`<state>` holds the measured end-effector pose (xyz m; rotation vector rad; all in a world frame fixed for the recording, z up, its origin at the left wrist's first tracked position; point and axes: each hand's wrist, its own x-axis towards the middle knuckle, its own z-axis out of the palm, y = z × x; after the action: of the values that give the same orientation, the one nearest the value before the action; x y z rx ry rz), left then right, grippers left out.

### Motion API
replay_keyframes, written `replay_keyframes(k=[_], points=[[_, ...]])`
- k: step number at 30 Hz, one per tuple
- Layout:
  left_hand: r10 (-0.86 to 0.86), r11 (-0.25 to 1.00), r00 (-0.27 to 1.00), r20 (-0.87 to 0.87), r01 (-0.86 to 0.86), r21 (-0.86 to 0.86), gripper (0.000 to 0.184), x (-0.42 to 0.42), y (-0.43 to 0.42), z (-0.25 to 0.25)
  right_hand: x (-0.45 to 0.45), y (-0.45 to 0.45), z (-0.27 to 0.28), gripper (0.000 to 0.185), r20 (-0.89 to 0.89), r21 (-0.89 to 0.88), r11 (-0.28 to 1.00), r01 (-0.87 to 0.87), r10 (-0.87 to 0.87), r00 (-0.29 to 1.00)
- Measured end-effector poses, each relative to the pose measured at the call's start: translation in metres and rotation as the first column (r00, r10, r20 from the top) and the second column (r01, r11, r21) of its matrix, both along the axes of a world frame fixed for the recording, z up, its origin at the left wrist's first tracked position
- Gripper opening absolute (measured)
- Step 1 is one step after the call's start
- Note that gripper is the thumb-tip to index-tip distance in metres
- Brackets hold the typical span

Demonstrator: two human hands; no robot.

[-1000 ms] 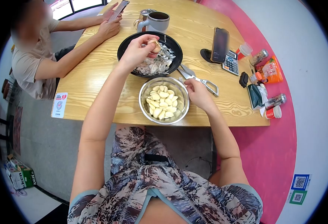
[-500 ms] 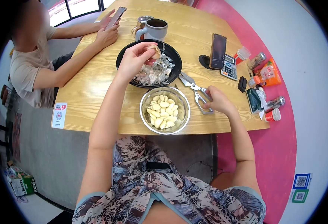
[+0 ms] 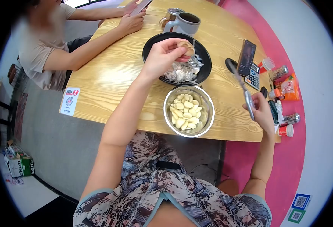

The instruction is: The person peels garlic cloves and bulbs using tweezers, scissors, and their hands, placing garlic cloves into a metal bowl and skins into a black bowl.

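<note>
Pinched in the fingertips of my left hand (image 3: 166, 56) is a pale brown unpeeled garlic piece (image 3: 186, 48); I cannot tell if it is one clove or several joined. It hangs over a black bowl (image 3: 151, 42) heaped with papery garlic skins (image 3: 184, 72). Closer to me stands a steel bowl (image 3: 211, 109) holding peeled garlic cloves (image 3: 185, 111). My right hand (image 3: 262, 113) grips the handles of the kitchen scissors (image 3: 247, 99), raised off the table with the blades pointing away from me.
A grey mug (image 3: 187, 24) and a glass jar (image 3: 170, 18) stand behind the black bowl. To the right are a propped phone (image 3: 247, 56), a calculator (image 3: 252, 77) and seasoning jars (image 3: 279, 72). Another person's forearm (image 3: 98, 47) rests at the left, a phone in hand.
My right hand has picked the scissors up off the table and moved them to the right. My left hand still holds the garlic over the black bowl. The whole view has shifted.
</note>
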<state>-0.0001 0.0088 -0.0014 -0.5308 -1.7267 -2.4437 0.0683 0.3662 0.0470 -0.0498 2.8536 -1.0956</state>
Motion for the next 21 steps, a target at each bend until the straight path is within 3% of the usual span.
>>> replay_keyframes(k=[2,4,5,7,10,14,21], points=[[-0.009,1.000,1.000,0.009,0.009,-0.005,0.027,0.003,0.001,0.002,0.005,-0.020,0.011,0.044,-0.077,-0.031,0.999,-0.019,0.017,0.997],[-0.035,0.999,0.999,0.013,0.035,0.020,0.025,0.004,0.003,0.003,0.008,-0.057,0.020,0.063,-0.266,0.175,0.979,-0.104,0.149,0.952],[-0.038,0.999,0.999,0.014,0.038,0.016,0.025,0.004,0.004,0.002,0.005,-0.070,0.017,0.063,-0.266,0.170,0.980,-0.101,0.145,0.953],[-0.046,0.997,0.999,0.017,0.045,0.055,0.024,0.005,0.003,0.001,-0.004,-0.091,0.011,0.077,-0.447,0.371,0.919,-0.135,0.305,0.841],[-0.036,0.998,0.999,0.024,0.035,0.050,0.024,0.007,0.003,0.003,-0.018,-0.108,0.006,0.082,-0.502,0.397,0.906,-0.145,0.347,0.792],[-0.056,0.998,0.998,0.007,0.056,0.040,0.025,0.006,0.005,0.000,-0.023,-0.116,0.010,0.082,-0.505,0.385,0.909,-0.161,0.353,0.788],[-0.017,0.999,1.000,-0.013,0.018,0.036,0.024,0.007,0.006,0.000,-0.027,-0.118,0.018,0.084,-0.346,0.442,0.868,-0.224,0.396,0.851]])
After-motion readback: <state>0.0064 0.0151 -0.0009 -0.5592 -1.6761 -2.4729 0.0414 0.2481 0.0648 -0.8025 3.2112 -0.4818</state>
